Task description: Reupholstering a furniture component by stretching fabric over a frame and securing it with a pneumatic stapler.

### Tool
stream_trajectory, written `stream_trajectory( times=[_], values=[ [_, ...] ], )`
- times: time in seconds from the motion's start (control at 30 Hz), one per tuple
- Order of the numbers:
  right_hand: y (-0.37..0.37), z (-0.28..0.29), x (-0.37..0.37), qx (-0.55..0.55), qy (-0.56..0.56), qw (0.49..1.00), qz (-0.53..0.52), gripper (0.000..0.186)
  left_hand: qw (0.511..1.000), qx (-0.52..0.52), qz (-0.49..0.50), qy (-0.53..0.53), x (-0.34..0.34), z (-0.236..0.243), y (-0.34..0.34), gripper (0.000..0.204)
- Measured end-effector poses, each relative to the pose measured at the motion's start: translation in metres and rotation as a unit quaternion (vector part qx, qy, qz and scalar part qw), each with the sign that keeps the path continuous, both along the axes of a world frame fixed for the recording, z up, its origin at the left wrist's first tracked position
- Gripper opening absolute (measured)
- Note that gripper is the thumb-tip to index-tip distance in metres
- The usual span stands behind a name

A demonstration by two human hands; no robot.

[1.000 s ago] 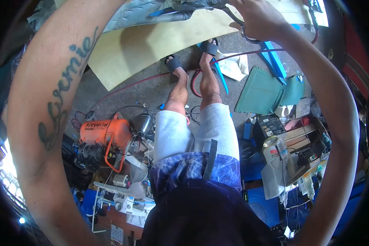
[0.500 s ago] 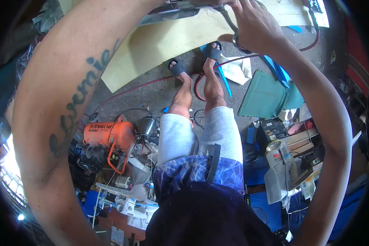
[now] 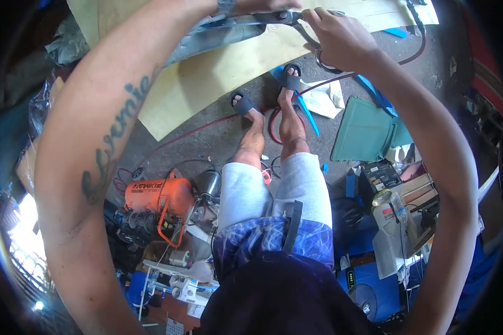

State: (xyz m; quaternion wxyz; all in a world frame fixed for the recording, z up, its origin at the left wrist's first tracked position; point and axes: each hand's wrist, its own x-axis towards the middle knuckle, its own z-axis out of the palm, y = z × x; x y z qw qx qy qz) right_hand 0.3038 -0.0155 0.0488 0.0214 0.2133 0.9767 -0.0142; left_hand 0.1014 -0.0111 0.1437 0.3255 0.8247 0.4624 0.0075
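My right hand [image 3: 343,38] is closed round the handles of a large pair of scissors [image 3: 303,30] near the top of the view. Their dark blades point left, over a shiny grey-blue sheet-like piece [image 3: 218,43] whose material I cannot make out. My left hand [image 3: 260,5] is at the top edge beside the scissors' pivot. Most of its fingers are cut off by the frame, so its grip does not show. Beneath both hands lies a pale yellow board [image 3: 167,109].
A dark red hose [image 3: 421,47] crosses the floor past my sandalled feet. To the left stands an orange air compressor [image 3: 162,194]. Right of my legs are a green plastic panel [image 3: 360,128], blue strips [image 3: 309,114] and a cluttered pile with a white jug [image 3: 385,215].
The view has shifted, and more of the scissors and grey-blue piece shows. My left hand sits a little further left; my right hand keeps hold of the handles.
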Motion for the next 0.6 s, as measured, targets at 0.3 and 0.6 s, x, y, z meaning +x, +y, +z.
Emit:
stream_trajectory(
  times=[0.3,0.6],
  values=[
    [-0.011,-0.002,0.013,-0.085,0.016,0.995,-0.058,0.042,0.999,0.024,0.003,-0.037,0.006,0.01,0.015,0.016],
    [-0.037,0.019,0.051,-0.309,0.059,0.93,-0.193,0.031,0.98,-0.023,0.194,-0.04,-0.028,0.134,-0.104,0.014]
  ],
)
